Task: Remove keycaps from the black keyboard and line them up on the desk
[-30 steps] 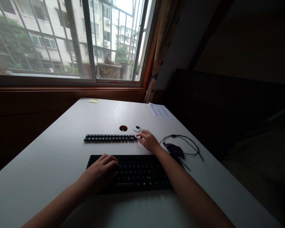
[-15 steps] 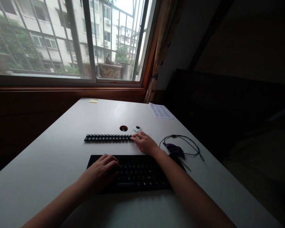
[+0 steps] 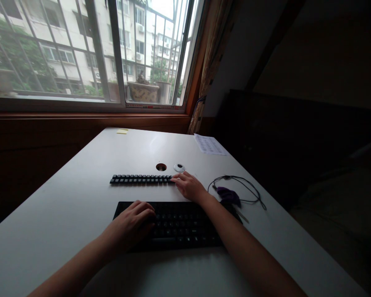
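A black keyboard [image 3: 179,227] lies on the white desk in front of me. My left hand [image 3: 136,220] rests over its left part, fingers bent down onto the keys and holding nothing that I can see; the fingertips are partly hidden. Beyond the keyboard, black keycaps [image 3: 140,179] stand in two long rows, side by side. At the right end of these rows is my right hand [image 3: 188,185], thumb and fingertips closed on an end keycap, which the fingers mostly cover. My right forearm crosses above the keyboard's right part.
A purple cloth [image 3: 228,196] and a looped black cable [image 3: 250,185] lie right of the keyboard. Behind the keycaps are a round desk hole [image 3: 161,167] and a white ring-shaped cover [image 3: 179,168]. A printed sheet [image 3: 209,144] and yellow notes [image 3: 122,131] lie near the far edge.
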`<state>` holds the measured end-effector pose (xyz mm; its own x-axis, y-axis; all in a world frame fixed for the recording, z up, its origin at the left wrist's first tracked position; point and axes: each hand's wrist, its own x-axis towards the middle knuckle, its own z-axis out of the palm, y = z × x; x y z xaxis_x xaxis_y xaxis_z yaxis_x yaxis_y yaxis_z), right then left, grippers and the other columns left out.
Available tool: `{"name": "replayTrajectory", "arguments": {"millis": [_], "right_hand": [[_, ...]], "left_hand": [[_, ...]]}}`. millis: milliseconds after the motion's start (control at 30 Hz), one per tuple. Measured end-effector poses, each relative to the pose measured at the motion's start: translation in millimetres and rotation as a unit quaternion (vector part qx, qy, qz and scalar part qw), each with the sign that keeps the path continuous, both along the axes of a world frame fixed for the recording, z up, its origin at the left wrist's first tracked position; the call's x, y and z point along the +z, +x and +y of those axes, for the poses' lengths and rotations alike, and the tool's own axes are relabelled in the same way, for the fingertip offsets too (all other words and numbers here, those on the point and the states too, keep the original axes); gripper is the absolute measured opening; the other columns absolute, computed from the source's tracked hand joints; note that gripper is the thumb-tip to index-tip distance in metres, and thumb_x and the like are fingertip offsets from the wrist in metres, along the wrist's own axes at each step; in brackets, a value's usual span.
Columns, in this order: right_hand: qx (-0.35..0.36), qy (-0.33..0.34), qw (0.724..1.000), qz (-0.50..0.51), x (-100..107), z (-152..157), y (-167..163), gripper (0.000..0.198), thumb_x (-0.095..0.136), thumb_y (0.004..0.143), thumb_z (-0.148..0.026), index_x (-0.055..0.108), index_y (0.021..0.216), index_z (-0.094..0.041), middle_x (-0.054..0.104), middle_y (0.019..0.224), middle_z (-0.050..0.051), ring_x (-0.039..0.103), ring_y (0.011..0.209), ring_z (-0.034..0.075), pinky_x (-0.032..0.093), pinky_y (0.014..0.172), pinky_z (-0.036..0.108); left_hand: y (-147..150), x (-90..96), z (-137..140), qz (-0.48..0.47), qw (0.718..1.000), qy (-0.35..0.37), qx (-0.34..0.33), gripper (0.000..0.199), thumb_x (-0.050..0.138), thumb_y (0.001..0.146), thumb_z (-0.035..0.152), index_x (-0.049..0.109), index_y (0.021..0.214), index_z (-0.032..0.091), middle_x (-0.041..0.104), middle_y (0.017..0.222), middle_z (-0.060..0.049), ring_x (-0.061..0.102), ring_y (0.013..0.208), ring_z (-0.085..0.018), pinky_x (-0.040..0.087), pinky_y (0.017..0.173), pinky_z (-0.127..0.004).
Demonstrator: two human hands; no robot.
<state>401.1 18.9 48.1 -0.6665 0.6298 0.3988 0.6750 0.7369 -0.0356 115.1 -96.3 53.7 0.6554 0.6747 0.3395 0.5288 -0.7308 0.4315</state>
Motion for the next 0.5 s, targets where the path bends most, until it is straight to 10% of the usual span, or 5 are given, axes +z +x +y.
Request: {"name": "replayTrajectory", "arguments": {"millis": [500], "right_hand": [[-0.107,0.019,0.992,0.063,-7,7,11,0.018,0.058,0.091,-0.02,0.069,0.105,-0.022,0.064,0.105,0.009,0.055,0.101,0.024,0.05,0.089,0.039]], "left_hand": [[-1,-1.5,0,0.016,1.0,0.002,0.001,0.014,0.056,0.092,0.019,0.058,0.106,0.022,0.061,0.112,-0.007,0.055,0.104,-0.024,0.052,0.091,-0.044]]}}
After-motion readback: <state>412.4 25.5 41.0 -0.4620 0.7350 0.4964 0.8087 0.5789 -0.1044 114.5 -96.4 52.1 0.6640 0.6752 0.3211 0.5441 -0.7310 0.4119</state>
